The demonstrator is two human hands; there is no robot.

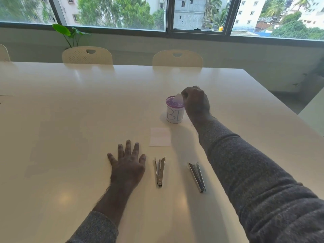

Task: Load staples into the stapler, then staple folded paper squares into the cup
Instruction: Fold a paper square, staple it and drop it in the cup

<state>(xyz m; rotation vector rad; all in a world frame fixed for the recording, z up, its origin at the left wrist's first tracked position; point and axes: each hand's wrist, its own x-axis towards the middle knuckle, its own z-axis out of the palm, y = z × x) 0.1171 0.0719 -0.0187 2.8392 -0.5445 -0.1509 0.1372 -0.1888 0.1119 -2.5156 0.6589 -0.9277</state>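
Note:
A white cup (174,115) with a purple inside and blue lettering stands on the white table (70,111). My right hand (196,101) hovers at its right rim and pinches a folded paper square (178,98) that dips into the cup's mouth. A flat white paper square (160,137) lies in front of the cup. Two metal staplers lie nearer me: one (159,171) just right of my left hand, the other (197,176) further right, by my right forearm. My left hand (128,163) rests flat on the table with fingers spread, holding nothing.
Two cream chairs (87,55) (177,57) stand at the table's far edge, below a wide window. A green plant (70,35) grows behind the left chair. The table's right edge (280,106) runs diagonally, with a second white surface (313,116) beyond it.

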